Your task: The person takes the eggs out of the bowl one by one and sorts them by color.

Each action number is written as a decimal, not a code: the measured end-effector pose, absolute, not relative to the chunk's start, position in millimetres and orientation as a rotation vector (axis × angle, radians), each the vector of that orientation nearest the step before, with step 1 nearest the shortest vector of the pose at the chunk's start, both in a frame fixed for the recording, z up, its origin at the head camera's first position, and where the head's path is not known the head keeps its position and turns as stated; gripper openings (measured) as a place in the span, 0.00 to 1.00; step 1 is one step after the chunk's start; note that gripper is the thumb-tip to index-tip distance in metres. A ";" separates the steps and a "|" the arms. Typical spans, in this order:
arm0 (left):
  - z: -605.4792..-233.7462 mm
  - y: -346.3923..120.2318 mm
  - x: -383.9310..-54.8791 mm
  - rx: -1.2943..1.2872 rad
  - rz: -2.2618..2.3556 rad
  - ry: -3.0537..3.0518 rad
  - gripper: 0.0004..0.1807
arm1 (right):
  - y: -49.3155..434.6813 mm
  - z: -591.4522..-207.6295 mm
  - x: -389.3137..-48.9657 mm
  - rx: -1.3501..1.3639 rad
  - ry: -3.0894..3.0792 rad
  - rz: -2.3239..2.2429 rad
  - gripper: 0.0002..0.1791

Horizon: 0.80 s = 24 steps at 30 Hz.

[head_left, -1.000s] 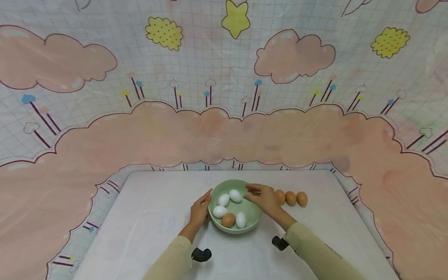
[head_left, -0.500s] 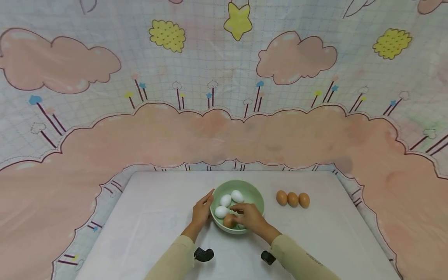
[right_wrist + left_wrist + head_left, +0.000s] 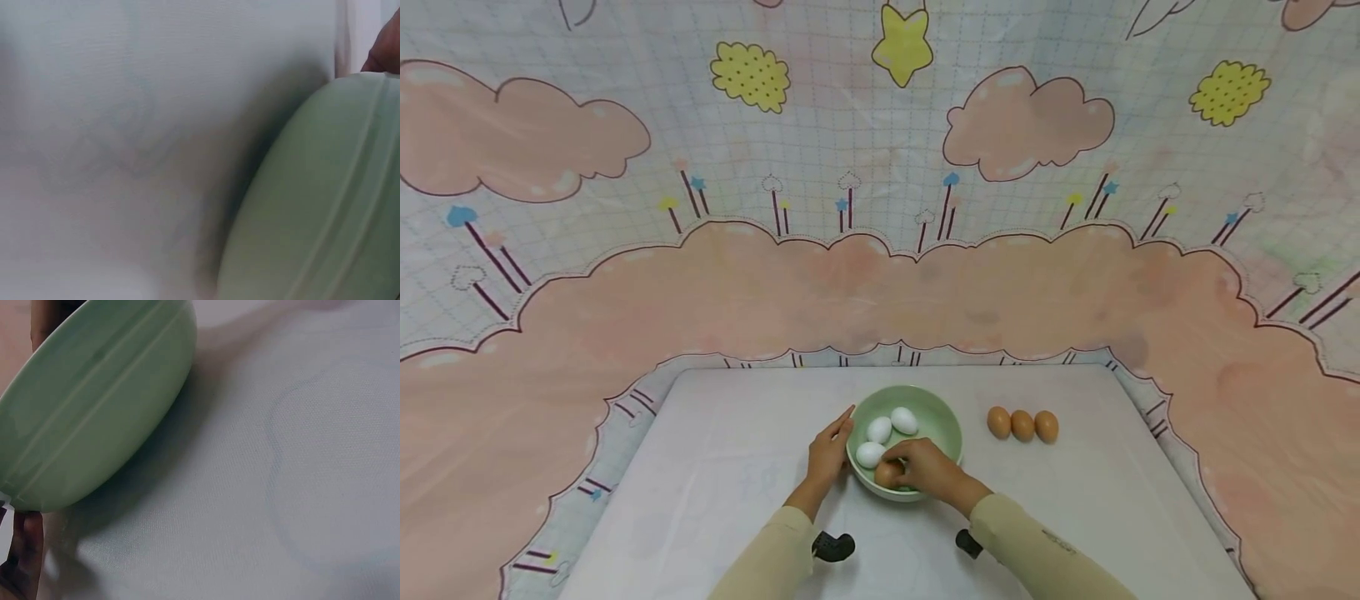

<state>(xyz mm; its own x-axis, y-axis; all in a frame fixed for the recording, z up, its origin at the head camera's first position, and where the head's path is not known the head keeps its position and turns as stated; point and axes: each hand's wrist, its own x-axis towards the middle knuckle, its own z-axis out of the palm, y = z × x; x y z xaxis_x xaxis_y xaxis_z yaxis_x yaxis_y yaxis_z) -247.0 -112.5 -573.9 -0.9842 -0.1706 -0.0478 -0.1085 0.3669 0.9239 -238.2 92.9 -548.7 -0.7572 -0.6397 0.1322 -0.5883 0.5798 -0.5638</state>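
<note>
A light green bowl [image 3: 943,417] stands on the table with one brown egg [image 3: 889,474] and several white eggs [image 3: 878,430] inside. My left hand [image 3: 828,452] lies along the bowl's left outer wall, fingers straight and touching it near the rim. In the left wrist view the green bowl [image 3: 106,406] fills the upper left. My right hand [image 3: 928,468] reaches over the bowl's near right rim and pinches the brown egg between thumb and fingers. It hides the white egg at the bowl's near right. The right wrist view shows mainly the bowl's outer wall [image 3: 325,206].
Three brown eggs [image 3: 1022,426] lie in a row on the white-covered table [image 3: 737,433], to the right of the bowl. Behind the table hangs a cloth [image 3: 820,292] printed with clouds and stars.
My right hand has come from the bowl's far right rim down to the brown egg near the front, and its fingers have closed on it. My left hand stays at the bowl.
</note>
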 end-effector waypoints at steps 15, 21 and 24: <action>-575.5 -112.9 -247.6 0.273 -1.724 -2.555 0.22 | 87.0 -543.2 -239.7 -1.062 2.717 -0.767 0.17; -575.5 -112.1 -247.2 0.280 -1.742 -2.543 0.22 | 87.7 -543.1 -241.2 -1.085 2.713 -0.733 0.16; -575.2 -111.7 -246.8 0.283 -1.747 -2.543 0.22 | 88.6 -542.5 -241.9 -1.099 2.704 -0.720 0.16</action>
